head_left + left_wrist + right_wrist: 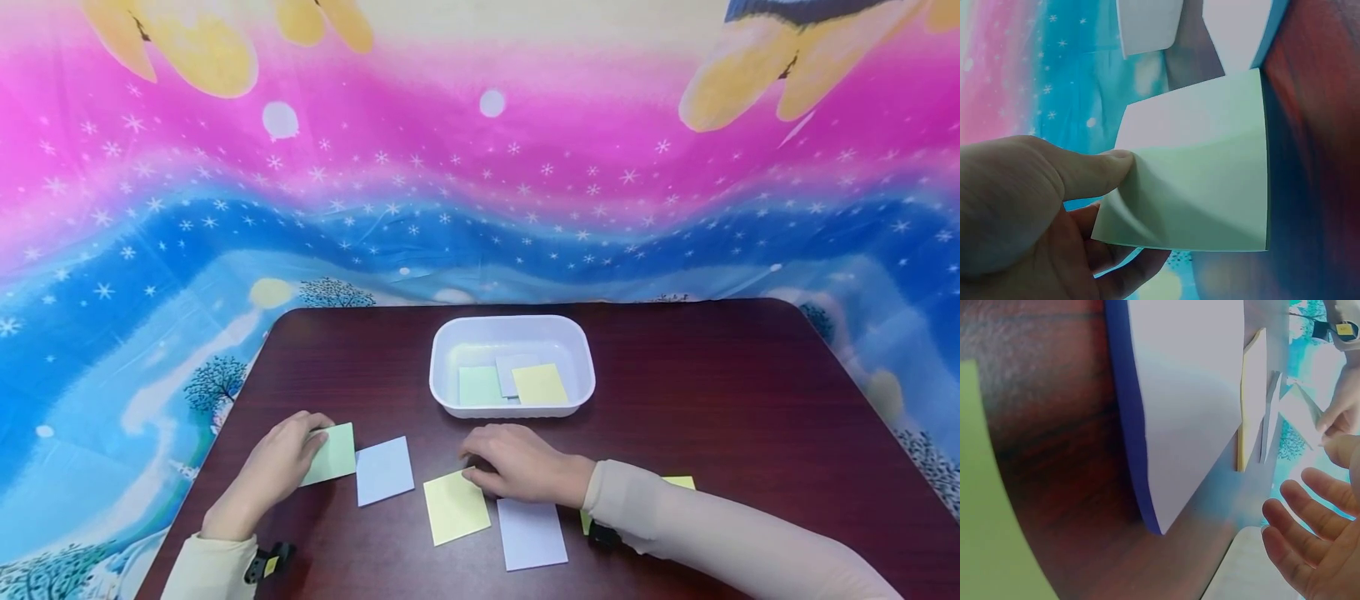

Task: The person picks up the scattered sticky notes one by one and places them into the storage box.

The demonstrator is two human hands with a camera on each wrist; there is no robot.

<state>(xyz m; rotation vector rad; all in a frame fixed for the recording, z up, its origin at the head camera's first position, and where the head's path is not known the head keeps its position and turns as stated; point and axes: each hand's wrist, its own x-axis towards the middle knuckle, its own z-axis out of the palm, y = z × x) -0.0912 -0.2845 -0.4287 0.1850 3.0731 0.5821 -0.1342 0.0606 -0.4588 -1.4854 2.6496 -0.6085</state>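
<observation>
White plastic forms the tub (512, 335) at the far side of the dark table (697, 383), and from my remote seat I place everything by it. Nearer the person than the tub and off to its left, the left hand (273, 467) grasps a green pad (335, 450); its wrist view shows me the thumb pressed on the upper face and fingers behind, with the pad tilted. A blue pad (385, 472) lies between that pad and the area just in front of the tub; I cannot tell whether the two pads touch.

Directly on the tub's near side I see the right hand (521, 462), its fingers slightly bent, spread and released, with nothing in them. Its thumb overlaps a corner of the yellow pad (456, 508) in my head view, though I cannot make out contact. Farther from the tub than this hand lies a lavender pad (533, 537). Right of that, nearer me than the tub, yellow-green paper (681, 482) shows on both sides of the sleeve (712, 521); one pad or two, I cannot tell.

Inside the tub I count a second green pad (477, 387) on the left, a pale pad (505, 377) in the middle and, partly over it, a second yellow pad (540, 385) on the right.
</observation>
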